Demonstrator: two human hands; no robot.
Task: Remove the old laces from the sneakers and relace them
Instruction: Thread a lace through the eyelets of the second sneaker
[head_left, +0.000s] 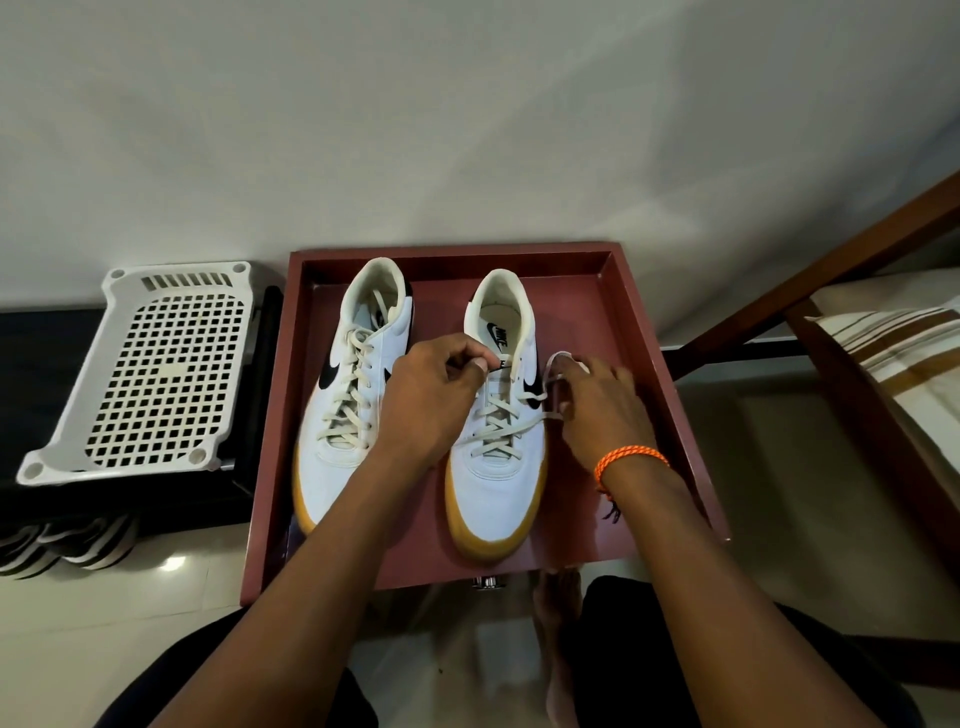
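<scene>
Two white low-top sneakers stand side by side, toes toward the viewer, inside a shallow reddish-brown tray (644, 332) that rests on a pale tiled floor (130, 613) against a white wall. Each shoe has a black swoosh on its side and a gum-yellow sole showing at the toe. The left sneaker (348, 395) is fully laced with a cream flat lace crossed through all its eyelets, the loose ends lying over the tongue toward the collar. The right sneaker (493, 483) is laced only across the lower eyelets; its upper eyelets are free and its insole, printed with a black logo, is exposed. The cream lace (501, 421) of this shoe crosses in an X pattern over the tongue. The left hand (431, 395) lies over the gap between the shoes, thumb and forefinger pinching one lace end at the upper eyelets. The right hand (602, 405), beside the outer flank of the right sneaker, grips the other end of the lace, which loops above the fingers. An orange cord bracelet (631, 460) circles the right wrist. A white perforated plastic rack (166, 374) lies to the left of the tray.
</scene>
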